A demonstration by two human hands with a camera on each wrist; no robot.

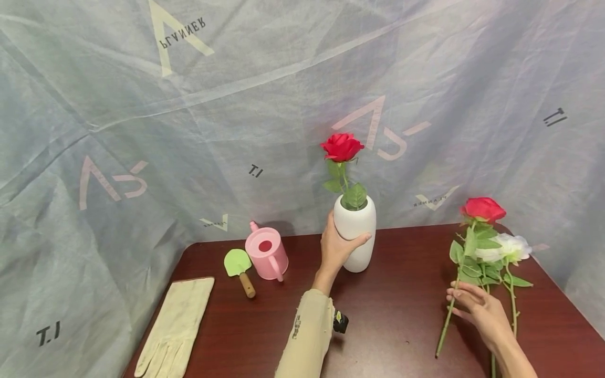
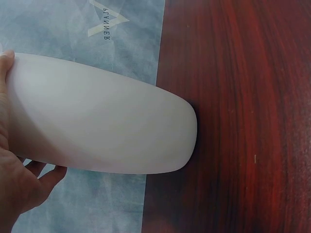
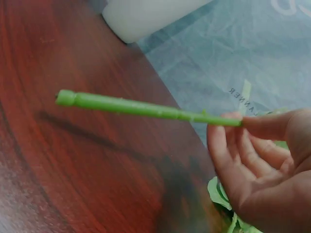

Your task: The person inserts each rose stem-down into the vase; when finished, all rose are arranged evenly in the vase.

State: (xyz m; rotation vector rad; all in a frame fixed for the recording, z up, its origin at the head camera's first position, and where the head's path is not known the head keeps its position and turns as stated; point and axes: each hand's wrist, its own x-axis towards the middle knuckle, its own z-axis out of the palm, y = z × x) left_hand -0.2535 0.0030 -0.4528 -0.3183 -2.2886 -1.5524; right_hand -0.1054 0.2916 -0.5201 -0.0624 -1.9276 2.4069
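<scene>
Nearest the camera, a beige sleeve (image 1: 302, 336) runs up from the bottom edge to the left hand (image 1: 337, 245), which grips the white vase (image 1: 356, 236), thumb across the front. A small black device (image 1: 340, 322) sits at that wrist. The vase stands on the dark red table (image 1: 392, 336), close to its back edge, and the left wrist view shows its rounded base meeting the wood. One red rose (image 1: 342, 147) stands in it, bloom well above the rim and leaves at the mouth.

Over the table's right side, the right hand (image 1: 482, 310) pinches the stem (image 3: 131, 107) of a second rose (image 1: 483, 210) between thumb and fingers. This bloom points away from the camera; the bare stem end is raised off the wood and casts a shadow beside it. A white flower (image 1: 510, 248) is just behind and to the right, apparently lying on the table, though leaves and hand overlap too much to be sure.

Left of the vase are a pink watering can (image 1: 268, 257), a green trowel (image 1: 238, 262) just beside it and a cream glove (image 1: 179, 320), fingers toward the camera. A grey printed sheet (image 1: 283, 79) hangs behind.
</scene>
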